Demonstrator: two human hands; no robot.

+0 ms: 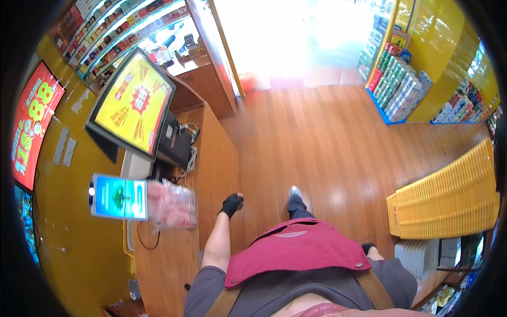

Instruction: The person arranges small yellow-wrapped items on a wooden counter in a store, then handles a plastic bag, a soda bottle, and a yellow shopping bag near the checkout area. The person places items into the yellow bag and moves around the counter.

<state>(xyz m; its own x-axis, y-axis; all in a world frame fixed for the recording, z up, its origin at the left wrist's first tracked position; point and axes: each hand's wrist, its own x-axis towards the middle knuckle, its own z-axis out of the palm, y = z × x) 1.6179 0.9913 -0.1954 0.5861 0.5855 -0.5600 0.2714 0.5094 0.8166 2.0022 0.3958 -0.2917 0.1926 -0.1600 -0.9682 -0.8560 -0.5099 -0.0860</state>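
My left hand [232, 204], in a black fingerless glove, hangs over the wood floor beside the wooden counter [220, 158]. Its fingers look curled, but whether they are closed on anything cannot be told. Only a small part of my right hand [368, 248], also in a black glove, shows at the right edge of my red apron [301, 249]; its fingers are hidden. On the counter to the left are a lit payment screen [121, 197] and a clear plastic bag of pinkish items [174, 206].
A large monitor [132, 103] stands on the counter near white cables [192, 158]. Stacked yellow baskets [443, 194] are at right, above a white basket stack [416, 257]. Packs of cans [396, 87] stand by the bright doorway [293, 43]. Shelves of small boxes [119, 35] line the upper left.
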